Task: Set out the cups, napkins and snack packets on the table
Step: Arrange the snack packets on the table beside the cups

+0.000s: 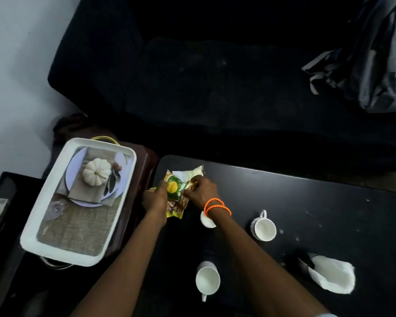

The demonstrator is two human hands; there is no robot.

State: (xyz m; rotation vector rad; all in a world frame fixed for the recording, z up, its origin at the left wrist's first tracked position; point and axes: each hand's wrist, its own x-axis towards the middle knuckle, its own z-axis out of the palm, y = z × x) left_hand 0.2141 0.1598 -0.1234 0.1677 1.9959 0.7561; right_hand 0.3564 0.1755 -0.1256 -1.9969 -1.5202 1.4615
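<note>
- While I lean over it, the black tabletop carries everything I am setting out, with a dark sofa beyond it.
- Left of the tabletop sits my white tray, printed with a pale pumpkin.
- At the near right edge lies a white napkin.
- At the far left corner, my left hand and right hand both pinch the yellow-green snack packet, fingers pressed onto its crinkled foil.
- Three white cups stand apart: the nearest cup, the right cup, and the half-hidden cup under my right wrist.
- Orange bracelets circle that wrist.
</note>
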